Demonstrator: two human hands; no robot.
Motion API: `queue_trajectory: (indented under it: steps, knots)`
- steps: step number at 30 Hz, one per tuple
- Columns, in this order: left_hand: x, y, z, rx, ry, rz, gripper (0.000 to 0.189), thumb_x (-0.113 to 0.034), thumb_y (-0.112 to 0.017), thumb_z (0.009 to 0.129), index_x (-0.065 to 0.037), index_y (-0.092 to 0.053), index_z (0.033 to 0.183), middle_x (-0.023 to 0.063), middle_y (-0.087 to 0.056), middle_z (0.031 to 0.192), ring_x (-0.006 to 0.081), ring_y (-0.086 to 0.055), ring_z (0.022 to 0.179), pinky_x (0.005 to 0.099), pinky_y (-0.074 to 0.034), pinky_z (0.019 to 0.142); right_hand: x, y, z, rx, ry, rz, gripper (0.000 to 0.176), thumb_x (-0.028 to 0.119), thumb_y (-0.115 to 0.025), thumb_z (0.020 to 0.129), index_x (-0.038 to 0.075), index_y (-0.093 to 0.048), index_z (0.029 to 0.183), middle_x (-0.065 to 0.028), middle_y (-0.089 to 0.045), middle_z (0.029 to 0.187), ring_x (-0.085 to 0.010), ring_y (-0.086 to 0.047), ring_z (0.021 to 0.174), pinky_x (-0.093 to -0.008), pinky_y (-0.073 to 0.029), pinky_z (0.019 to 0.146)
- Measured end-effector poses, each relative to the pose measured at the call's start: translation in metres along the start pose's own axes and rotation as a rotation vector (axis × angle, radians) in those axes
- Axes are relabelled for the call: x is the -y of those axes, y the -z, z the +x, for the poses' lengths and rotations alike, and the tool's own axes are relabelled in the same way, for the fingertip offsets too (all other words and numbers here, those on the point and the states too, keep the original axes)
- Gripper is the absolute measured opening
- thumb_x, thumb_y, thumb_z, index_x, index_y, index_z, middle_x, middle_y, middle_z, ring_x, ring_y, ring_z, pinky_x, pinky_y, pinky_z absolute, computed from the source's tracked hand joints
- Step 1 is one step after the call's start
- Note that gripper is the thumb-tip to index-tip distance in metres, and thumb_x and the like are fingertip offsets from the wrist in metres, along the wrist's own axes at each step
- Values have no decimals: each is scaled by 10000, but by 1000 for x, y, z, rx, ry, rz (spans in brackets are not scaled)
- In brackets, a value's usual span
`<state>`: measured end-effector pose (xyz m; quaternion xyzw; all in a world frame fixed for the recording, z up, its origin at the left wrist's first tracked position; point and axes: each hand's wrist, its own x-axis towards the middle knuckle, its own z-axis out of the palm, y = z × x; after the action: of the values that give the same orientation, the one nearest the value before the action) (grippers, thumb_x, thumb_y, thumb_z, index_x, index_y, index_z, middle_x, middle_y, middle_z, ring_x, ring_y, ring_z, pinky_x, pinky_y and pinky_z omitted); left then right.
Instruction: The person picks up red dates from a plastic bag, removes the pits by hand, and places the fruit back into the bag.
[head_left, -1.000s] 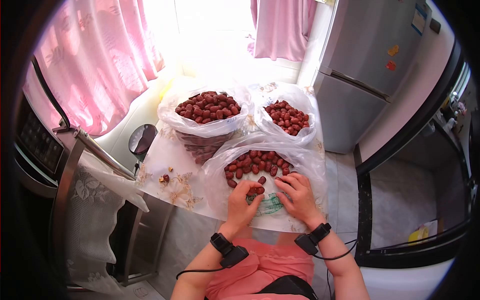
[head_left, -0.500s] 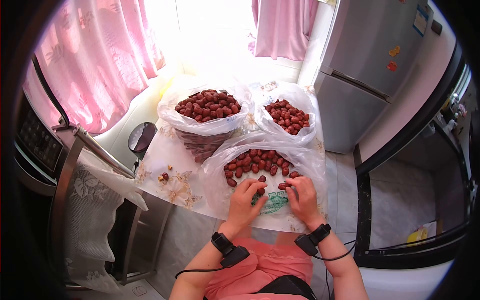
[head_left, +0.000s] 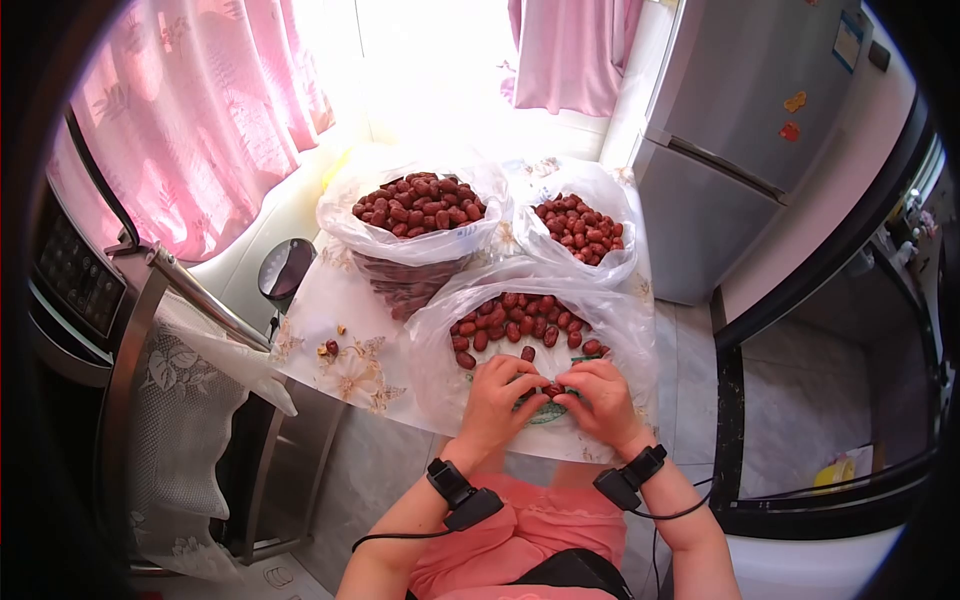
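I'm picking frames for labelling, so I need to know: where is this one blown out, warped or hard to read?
Head view: the window between the pink curtains burns out to white; fisheye bends the fridge and a black vignette rings the frame; the red dates in the near bag look sharp, yet the left hand and right hand hide what their fingertips grip.

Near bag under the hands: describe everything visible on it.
The near bag is thin, translucent white plastic with green print mostly hidden by the hands. It lies open on the floral tablecloth at its near edge, holding a layer of red dates. The left hand and right hand rest on it, pinching one date.
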<state>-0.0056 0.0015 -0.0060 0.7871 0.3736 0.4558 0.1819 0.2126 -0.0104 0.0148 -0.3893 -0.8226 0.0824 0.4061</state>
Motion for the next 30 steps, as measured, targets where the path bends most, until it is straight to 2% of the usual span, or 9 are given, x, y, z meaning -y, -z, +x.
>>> queue_trajectory:
  steps: [6,15,18,30]
  knots:
    - [4,-1,-2,-5,27,-62,231,-140,-819,806,-116,-756,1028,29,-675,1060,277,-619,1061,439,-456,921,2,1,4,35,52,-73,344,152,-896,753,71,-731,1044,-81,-734,1012,-306,-679,1006,-425,-540,892]
    - [3,-1,-3,35,18,-2,284,-160,-821,823,-143,-778,1103,33,-671,1062,272,-618,1050,438,-459,917,4,1,6,15,48,-64,319,99,-869,752,78,-730,1038,-74,-739,1016,-299,-680,1003,-421,-535,893]
    - [-1,1,-1,29,9,16,292,-126,-840,790,-113,-777,1075,53,-670,1081,280,-625,1026,425,-480,898,4,1,5,-8,25,-43,303,67,-852,750,77,-725,1025,-76,-738,1011,-297,-681,997,-416,-534,890]
    - [-1,1,-3,35,23,6,275,-148,-844,796,-109,-758,1054,47,-670,1048,278,-627,1017,415,-476,878,1,1,2,-49,18,-80,262,27,-828,729,74,-731,968,-61,-755,994,-282,-696,982,-411,-539,879]
